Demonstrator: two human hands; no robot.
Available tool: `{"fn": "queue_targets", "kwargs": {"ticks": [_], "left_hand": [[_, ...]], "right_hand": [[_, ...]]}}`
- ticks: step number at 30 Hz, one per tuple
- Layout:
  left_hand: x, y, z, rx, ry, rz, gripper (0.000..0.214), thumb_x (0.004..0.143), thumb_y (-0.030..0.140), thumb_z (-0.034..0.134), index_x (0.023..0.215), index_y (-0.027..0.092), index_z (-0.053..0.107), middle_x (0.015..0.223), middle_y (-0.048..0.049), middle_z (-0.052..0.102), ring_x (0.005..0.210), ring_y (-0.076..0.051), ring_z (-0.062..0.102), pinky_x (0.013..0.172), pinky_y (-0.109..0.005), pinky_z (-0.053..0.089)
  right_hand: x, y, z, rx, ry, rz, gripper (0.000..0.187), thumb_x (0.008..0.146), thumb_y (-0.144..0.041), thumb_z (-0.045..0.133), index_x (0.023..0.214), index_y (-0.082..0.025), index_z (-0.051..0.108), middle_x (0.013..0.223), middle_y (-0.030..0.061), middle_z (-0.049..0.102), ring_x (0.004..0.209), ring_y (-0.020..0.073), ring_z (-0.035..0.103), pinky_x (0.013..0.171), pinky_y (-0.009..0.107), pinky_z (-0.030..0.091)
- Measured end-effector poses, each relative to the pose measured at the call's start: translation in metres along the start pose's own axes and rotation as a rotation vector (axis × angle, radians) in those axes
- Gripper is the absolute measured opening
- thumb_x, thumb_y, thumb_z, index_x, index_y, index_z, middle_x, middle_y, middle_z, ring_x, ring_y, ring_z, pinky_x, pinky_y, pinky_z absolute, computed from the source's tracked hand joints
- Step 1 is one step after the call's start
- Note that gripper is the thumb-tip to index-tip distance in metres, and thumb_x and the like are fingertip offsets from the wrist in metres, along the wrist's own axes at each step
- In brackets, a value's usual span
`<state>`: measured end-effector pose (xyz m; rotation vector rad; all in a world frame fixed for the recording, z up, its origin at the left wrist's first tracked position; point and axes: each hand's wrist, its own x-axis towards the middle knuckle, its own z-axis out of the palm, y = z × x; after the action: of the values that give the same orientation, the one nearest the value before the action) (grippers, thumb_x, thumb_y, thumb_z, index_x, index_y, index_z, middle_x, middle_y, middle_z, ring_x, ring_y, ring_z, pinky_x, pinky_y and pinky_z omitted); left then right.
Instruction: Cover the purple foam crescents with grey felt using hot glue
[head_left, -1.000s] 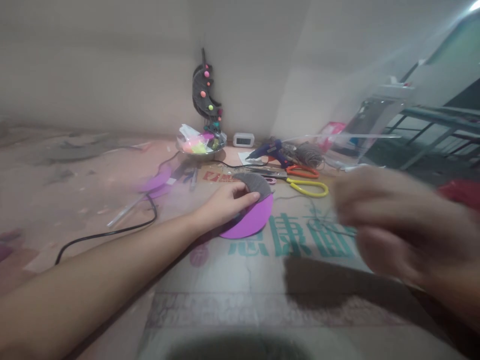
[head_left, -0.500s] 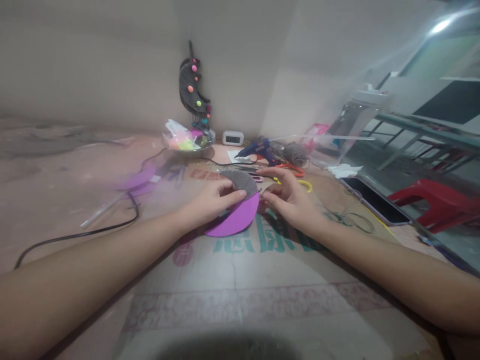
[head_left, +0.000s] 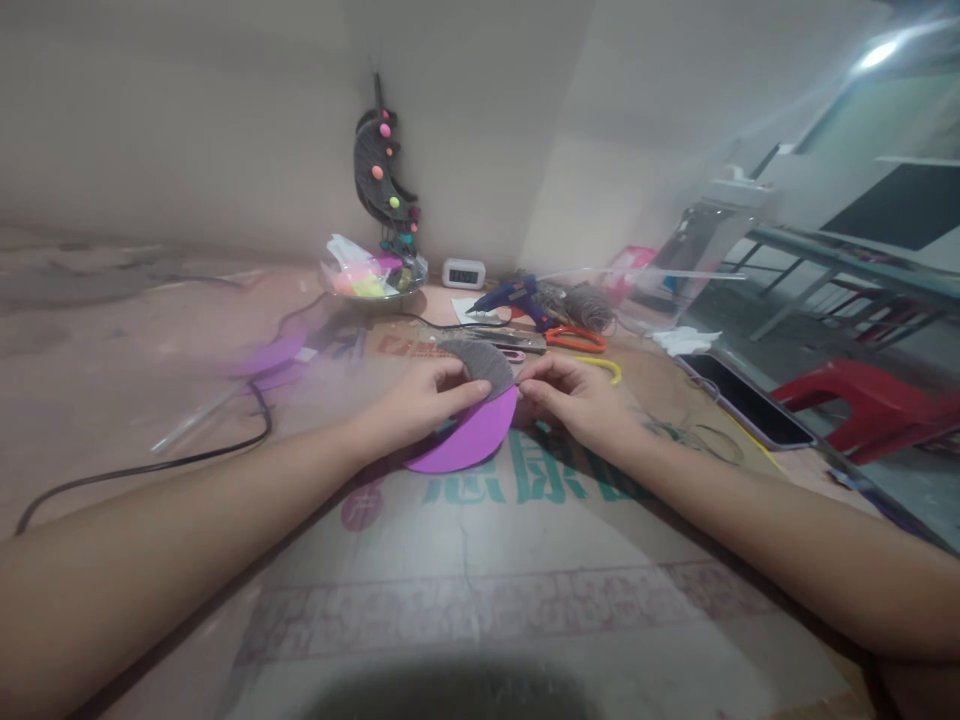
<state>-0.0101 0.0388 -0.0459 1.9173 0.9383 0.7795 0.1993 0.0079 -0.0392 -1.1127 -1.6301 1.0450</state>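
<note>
Purple disc (head_left: pixel 469 440) part hidden under left hand (head_left: pixel 420 400), clock (head_left: pixel 463 273) digits unreadable

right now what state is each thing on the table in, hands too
purple disc, lying on the cardboard, top part wound in grey yarn
left hand, gripping the disc
right hand, pinched at the disc's right edge
glue gun, set down, untouched
orange scissors, closed, lying flat
phone, screen dark

cardboard (head_left: pixel 465 540) | teal Chinese print, partly covered | clock (head_left: pixel 463 273) digits illegible
</note>
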Motion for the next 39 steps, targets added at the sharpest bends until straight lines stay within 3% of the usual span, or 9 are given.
{"fn": "queue_targets", "kwargs": {"ticks": [17,21,24,27,30,33,36,39], "left_hand": [[0.0007,0.0024,-0.0007,0.021,-0.029,0.032,0.032,0.083,0.043,0.052,0.067,0.016,0.054,0.065,0.0010,0.050,0.061,-0.011,0.046,0.055,-0.024,0.034],[0.0004,0.0005,-0.0001,0.005,-0.010,0.016,0.033,0.083,0.046,0.052,0.069,0.016,0.055,0.066,0.0008,0.051,0.061,-0.011,0.047,0.055,-0.024,0.035],[0.0000,0.0001,0.0001,0.005,0.032,-0.018,0.035,0.082,0.049,0.052,0.069,0.017,0.054,0.065,0.0011,0.052,0.061,-0.012,0.049,0.054,-0.024,0.036],[-0.0005,0.0017,-0.0002,0.024,0.066,-0.033,0.037,0.081,0.050,0.053,0.065,0.017,0.052,0.063,0.0014,0.052,0.060,-0.012,0.049,0.055,-0.024,0.036],[-0.0007,0.0038,-0.0006,0.028,0.101,-0.025,0.036,0.081,0.049,0.053,0.065,0.017,0.052,0.062,0.0017,0.052,0.060,-0.012,0.049,0.056,-0.025,0.037],[-0.0006,0.0039,-0.0005,0.030,0.117,-0.018,0.036,0.082,0.049,0.053,0.066,0.017,0.052,0.064,0.0015,0.053,0.062,-0.013,0.050,0.058,-0.025,0.037],[-0.0006,0.0026,0.0000,-0.003,0.104,-0.026,0.036,0.082,0.049,0.053,0.068,0.016,0.051,0.065,0.0016,0.052,0.062,-0.012,0.050,0.058,-0.025,0.037],[-0.0007,0.0018,0.0004,-0.033,0.092,-0.039,0.036,0.082,0.049,0.053,0.067,0.016,0.050,0.064,0.0019,0.051,0.061,-0.012,0.049,0.057,-0.025,0.037]], "right_hand": [[0.0010,-0.0014,0.0010,-0.190,-0.028,-0.005,0.023,0.082,-0.040,0.056,0.081,-0.017,0.062,0.063,-0.0018,0.056,0.055,0.0105,0.051,0.052,0.024,0.043],[0.0027,0.0014,0.0008,-0.139,-0.028,-0.004,0.022,0.083,-0.037,0.055,0.096,-0.019,0.062,0.069,-0.0011,0.056,0.054,0.0103,0.050,0.050,0.024,0.042],[0.0023,0.0013,-0.0004,-0.089,0.077,-0.027,0.029,0.084,-0.035,0.057,0.110,-0.023,0.054,0.071,-0.0020,0.054,0.054,0.0110,0.050,0.048,0.024,0.042],[-0.0002,-0.0006,-0.0013,-0.105,0.156,-0.045,0.020,0.085,-0.039,0.055,0.094,-0.021,0.056,0.065,-0.0033,0.049,0.052,0.0103,0.046,0.047,0.023,0.039],[-0.0036,-0.0029,0.0001,-0.184,0.059,-0.022,0.029,0.087,-0.044,0.052,0.076,-0.018,0.057,0.061,-0.0020,0.051,0.054,0.0100,0.049,0.050,0.023,0.039],[-0.0049,-0.0036,0.0023,-0.211,0.000,-0.028,0.030,0.087,-0.045,0.052,0.077,-0.017,0.059,0.063,-0.0011,0.055,0.058,0.0106,0.054,0.055,0.023,0.042],[-0.0018,-0.0010,0.0008,-0.132,0.071,-0.006,0.030,0.088,-0.047,0.050,0.079,-0.018,0.056,0.062,-0.0030,0.051,0.054,0.0088,0.050,0.050,0.021,0.040],[0.0038,0.0026,-0.0041,-0.021,0.204,-0.025,0.029,0.087,-0.049,0.050,0.091,-0.020,0.054,0.076,-0.0012,0.057,0.053,0.0074,0.048,0.048,0.021,0.041]]}}
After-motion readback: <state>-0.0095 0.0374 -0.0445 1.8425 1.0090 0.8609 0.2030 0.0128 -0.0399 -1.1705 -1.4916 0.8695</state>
